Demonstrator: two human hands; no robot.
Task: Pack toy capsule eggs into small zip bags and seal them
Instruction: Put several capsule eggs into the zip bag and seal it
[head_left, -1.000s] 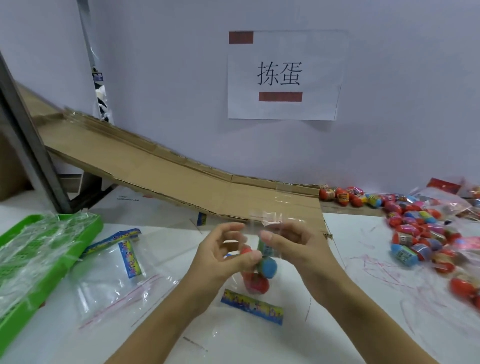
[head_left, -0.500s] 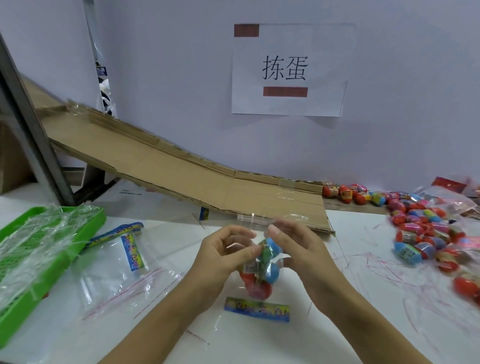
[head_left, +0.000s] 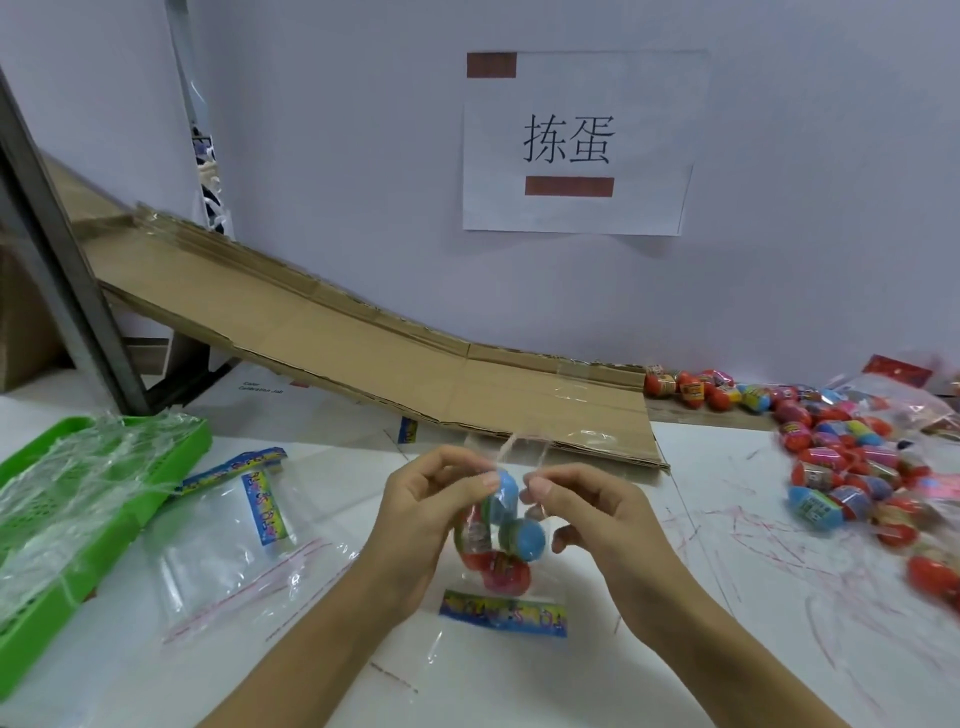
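Both hands are raised just above the white surface and meet at the mouth of a clear zip bag that hangs between them. The left hand pinches the bag's left side near the top with thumb and curled fingers; the right hand pinches the right side the same way, so each hand is closed on the plastic. The bag holds a few eggs, two blue-capped ones over a red one, bunched in its lower half, and its bottom edge seems to touch or nearly touch the surface just above a printed card. The loose open lip stands upright above the thumbs, so the zip line runs left to right between the two hands, straight across the gap between the thumbs. That is what sealing would turn on, I judge: the strip lies level with the fingertips, and either hand could press and slide along it, both being equally near. More empty bags lie flat to the left beside a green tray, and a heap of loose eggs sits well apart on the right.
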